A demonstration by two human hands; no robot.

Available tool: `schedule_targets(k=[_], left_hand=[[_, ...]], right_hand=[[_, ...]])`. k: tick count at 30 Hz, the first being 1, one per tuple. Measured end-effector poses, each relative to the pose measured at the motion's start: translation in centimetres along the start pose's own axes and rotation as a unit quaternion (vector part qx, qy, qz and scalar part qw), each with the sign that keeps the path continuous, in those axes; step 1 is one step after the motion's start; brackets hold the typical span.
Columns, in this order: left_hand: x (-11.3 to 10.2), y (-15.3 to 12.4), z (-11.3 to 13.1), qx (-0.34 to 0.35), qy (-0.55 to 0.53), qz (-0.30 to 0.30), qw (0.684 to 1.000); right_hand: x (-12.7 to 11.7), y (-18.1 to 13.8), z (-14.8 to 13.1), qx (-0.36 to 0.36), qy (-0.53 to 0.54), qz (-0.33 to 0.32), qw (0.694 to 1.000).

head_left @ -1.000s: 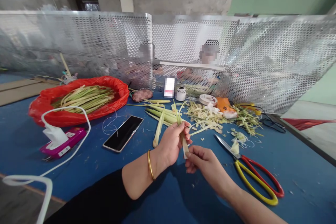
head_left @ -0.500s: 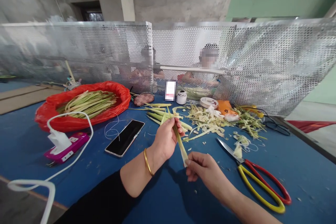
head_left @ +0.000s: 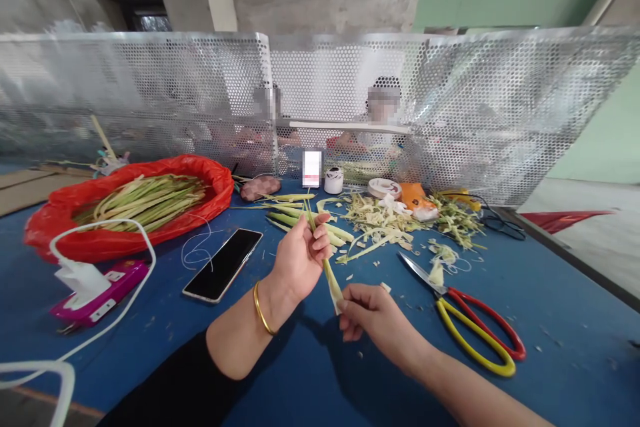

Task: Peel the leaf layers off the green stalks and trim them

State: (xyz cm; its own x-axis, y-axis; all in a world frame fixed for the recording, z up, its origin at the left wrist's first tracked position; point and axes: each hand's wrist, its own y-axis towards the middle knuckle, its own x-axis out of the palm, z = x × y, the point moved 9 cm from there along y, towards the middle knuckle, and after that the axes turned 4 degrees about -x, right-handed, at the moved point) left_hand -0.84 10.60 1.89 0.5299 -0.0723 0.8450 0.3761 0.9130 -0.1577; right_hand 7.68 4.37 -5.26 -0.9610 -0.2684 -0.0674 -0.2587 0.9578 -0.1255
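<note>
My left hand point(head_left: 303, 257), with a gold bangle on the wrist, is closed around a green plant leaf strip point(head_left: 331, 280). The strip slants down toward me, and its pale wide end is pinched by my right hand point(head_left: 370, 313) between thumb and fingers. Its thin upper end sticks out above my left fingers. Behind my left hand, more green leaf strips point(head_left: 287, 219) lie on the blue table point(head_left: 300, 373). Scissors point(head_left: 460, 313) with one red and one yellow handle rest to the right of my right hand, blades pointing away.
Leaf scraps point(head_left: 385, 217) and a tape roll point(head_left: 384, 188) lie behind. At left are a red plastic bag point(head_left: 45, 227) of stalks, a phone point(head_left: 225, 265) and a purple power strip point(head_left: 120, 287) with a white cable. A perforated metal screen point(head_left: 320, 67) borders the table; people sit beyond it.
The view has turned slightly to the right, so the scene sits further left. My left fingers have curled more over the leaf strip; my right hand still pinches its lower end.
</note>
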Motion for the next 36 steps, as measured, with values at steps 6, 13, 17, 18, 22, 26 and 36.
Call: schedule_targets(k=[6,13,17,18,22,26,36], left_hand=[[-0.4,0.3,0.2,0.008,0.009,0.02,1.0],[-1.7,0.6,0.2,0.005,0.055,0.067,0.996],[-2.4,0.6,-1.6,-0.048,0.089,0.087,0.991],[-2.5,0.6,-1.9,-0.055,0.093,0.09,0.99],[-2.8,0.6,-2.3,-0.062,0.1,0.104,0.988],[-2.8,0.5,-2.4,-0.06,0.105,0.11,0.987],[-2.3,0.2,-2.5,-0.007,0.185,0.105,0.977]], right_hand=[[-0.2,0.0,-0.2,-0.009,-0.014,-0.009,1.0],[-4.8,1.2,-3.9,-0.162,-0.377,0.082,0.908],[-6.4,3.1,-4.8,-0.194,-0.646,0.139,0.725],[-6.4,3.6,-4.6,-0.196,-0.662,0.13,0.711],[-6.4,4.5,-4.1,-0.196,-0.673,0.107,0.705],[-7.1,3.2,-5.0,-0.192,-0.663,0.109,0.716],[-8.9,-0.9,-7.8,-0.235,-0.219,0.198,0.926]])
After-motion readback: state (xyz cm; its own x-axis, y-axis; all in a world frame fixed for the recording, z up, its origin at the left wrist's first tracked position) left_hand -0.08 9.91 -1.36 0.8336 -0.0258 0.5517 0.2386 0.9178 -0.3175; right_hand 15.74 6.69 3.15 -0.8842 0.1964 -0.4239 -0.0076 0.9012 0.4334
